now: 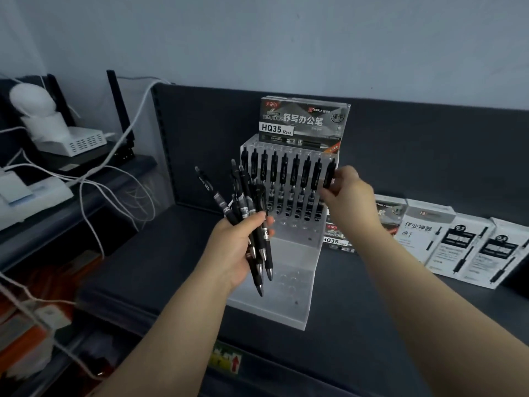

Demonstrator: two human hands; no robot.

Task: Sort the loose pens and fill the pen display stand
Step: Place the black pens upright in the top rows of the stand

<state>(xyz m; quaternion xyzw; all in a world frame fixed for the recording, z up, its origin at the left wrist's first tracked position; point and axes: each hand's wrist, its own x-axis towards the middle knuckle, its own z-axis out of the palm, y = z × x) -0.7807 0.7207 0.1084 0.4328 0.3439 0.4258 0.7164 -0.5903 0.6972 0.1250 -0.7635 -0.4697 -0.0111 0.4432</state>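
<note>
Top row nearly full: right hand pinches its end pen in the acrylic stand — left hand clutches spare pens; holes below both grips look empty.

I've got the left hand raised in front, fingers and thumb curled round a bundle of black pens — clicker ends fan out above the grip, tips point down below it. Its bare forearm comes up from the lower left. The right hand reaches further forward, back of the hand toward me, fingertips pinching a single black pen that stands upright just left of the grip. That forearm runs in from the lower right, also bare.
</note>
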